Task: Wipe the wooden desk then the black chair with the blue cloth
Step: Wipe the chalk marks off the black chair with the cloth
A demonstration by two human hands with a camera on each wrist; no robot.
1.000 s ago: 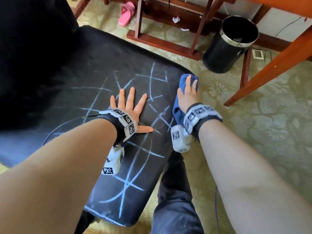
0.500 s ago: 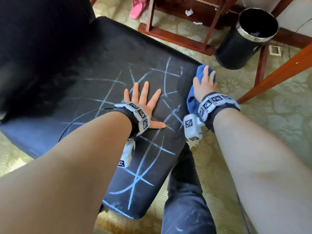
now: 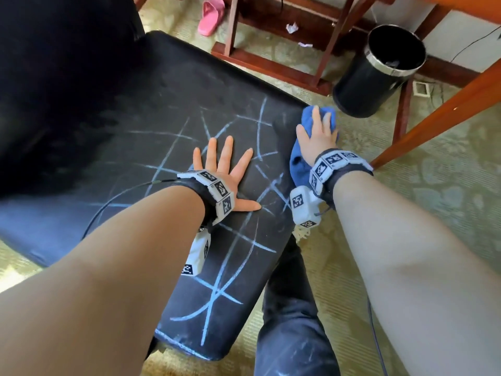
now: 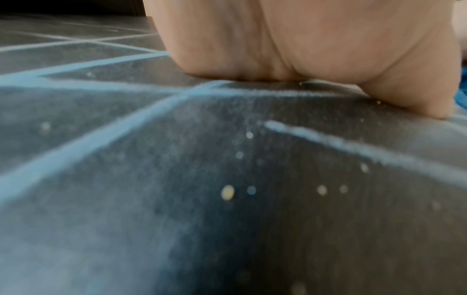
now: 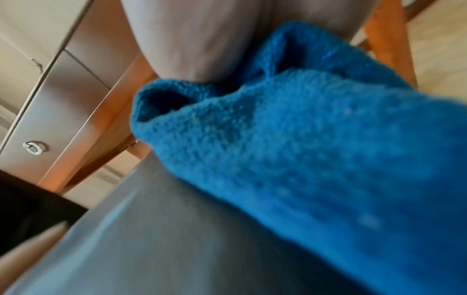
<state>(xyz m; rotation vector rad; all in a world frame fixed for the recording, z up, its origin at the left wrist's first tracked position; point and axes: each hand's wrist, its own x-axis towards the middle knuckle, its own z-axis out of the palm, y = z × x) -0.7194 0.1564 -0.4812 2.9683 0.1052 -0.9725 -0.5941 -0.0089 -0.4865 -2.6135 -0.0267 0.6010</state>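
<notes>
The black chair seat point(image 3: 162, 104) is crossed with pale blue chalk lines. My left hand point(image 3: 225, 169) lies flat on its middle with the fingers spread, and in the left wrist view the heel of the palm point(image 4: 290, 40) presses the seat point(image 4: 177, 179). My right hand point(image 3: 317, 134) presses the bunched blue cloth point(image 3: 298, 164) against the seat's right edge near the far corner, fingers laid over it. The right wrist view shows the cloth point(image 5: 303, 149) under the palm, draped on the seat edge.
A black waste bin point(image 3: 379, 69) stands just beyond the cloth. A slanted wooden desk leg point(image 3: 439, 115) passes close on the right, and a wooden frame point(image 3: 271, 61) stands behind the seat. My leg in dark trousers point(image 3: 292, 308) is beside the seat's near corner. A pink slipper point(image 3: 210, 16) lies on the carpet.
The right hand with the cloth has kept to the seat's right edge, shifting only slightly. The left hand has stayed flat in place. The head view has shifted.
</notes>
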